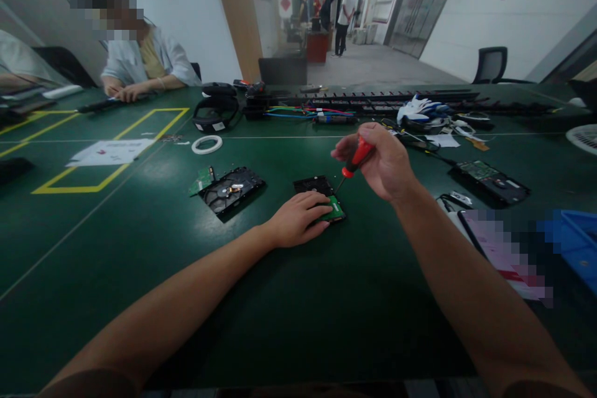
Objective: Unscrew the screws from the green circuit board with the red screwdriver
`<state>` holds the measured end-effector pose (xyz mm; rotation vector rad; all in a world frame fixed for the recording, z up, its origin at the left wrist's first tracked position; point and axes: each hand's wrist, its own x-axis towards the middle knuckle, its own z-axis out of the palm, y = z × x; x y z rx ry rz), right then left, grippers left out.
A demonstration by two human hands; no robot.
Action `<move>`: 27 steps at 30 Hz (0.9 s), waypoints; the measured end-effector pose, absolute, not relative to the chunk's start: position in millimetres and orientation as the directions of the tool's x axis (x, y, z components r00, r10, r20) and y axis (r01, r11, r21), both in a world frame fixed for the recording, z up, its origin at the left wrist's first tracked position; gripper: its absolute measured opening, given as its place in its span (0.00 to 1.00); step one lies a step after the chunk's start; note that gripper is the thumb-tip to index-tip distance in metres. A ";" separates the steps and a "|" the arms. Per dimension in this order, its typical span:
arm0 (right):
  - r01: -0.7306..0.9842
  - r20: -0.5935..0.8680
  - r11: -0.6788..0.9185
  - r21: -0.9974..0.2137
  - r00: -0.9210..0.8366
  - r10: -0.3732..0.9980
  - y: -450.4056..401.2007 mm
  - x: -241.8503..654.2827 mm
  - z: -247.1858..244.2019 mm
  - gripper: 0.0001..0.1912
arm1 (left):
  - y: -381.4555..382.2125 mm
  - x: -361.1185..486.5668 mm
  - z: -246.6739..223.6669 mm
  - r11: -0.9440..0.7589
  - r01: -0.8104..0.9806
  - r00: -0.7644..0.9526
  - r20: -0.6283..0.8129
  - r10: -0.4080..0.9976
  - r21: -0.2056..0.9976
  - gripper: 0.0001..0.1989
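A black hard drive (311, 184) with a green circuit board (334, 210) lies on the green table in front of me. My left hand (303, 217) rests flat over its near left part, fingers stretched across the board and hiding some of it. Above the drive's right side, my right hand (385, 161) grips a red and black screwdriver (358, 155) by the handle. The shaft slants down and left, its tip at the right edge of the drive; whether it sits in a screw is too small to tell.
Left of the drive lie another hard drive (233, 191), a loose green board (203, 180) and a roll of white tape (206, 145). On the right are a third drive (489, 181) and a blue bin (578, 242). Cables (298, 113) and gloves (417, 112) line the back. A person (144, 62) sits far left.
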<state>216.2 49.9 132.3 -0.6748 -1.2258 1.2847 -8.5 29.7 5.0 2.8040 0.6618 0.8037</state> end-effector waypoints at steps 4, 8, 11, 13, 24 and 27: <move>-0.283 0.299 0.248 -0.926 -0.155 0.942 50.1 214.9 132.3 0.21 | 29.5 -8.6 4.1 -0.889 0.373 0.758 0.466 0.457 0.266 0.19; -0.276 0.291 0.245 -0.929 -0.137 0.947 53.3 215.9 131.1 0.28 | 29.1 -8.4 4.3 -0.887 0.374 0.759 0.461 0.460 0.270 0.19; -0.271 0.297 0.251 -0.929 -0.142 0.944 54.8 217.7 130.1 0.26 | 29.5 -8.6 3.8 -0.891 0.375 0.757 0.469 0.454 0.256 0.19; -0.258 0.313 0.272 -0.927 -0.132 0.941 55.0 218.7 129.5 0.22 | 30.0 -8.9 3.0 -0.893 0.376 0.758 0.472 0.450 0.248 0.19; -0.283 0.333 0.305 -0.909 -0.052 0.942 58.3 219.7 125.3 0.12 | 29.6 -8.9 4.1 -0.898 0.379 0.756 0.486 0.439 0.222 0.18; -0.348 0.297 0.248 -0.904 -0.093 0.950 56.1 217.4 128.1 0.14 | 29.4 -9.0 3.9 -0.897 0.383 0.759 0.478 0.442 0.222 0.18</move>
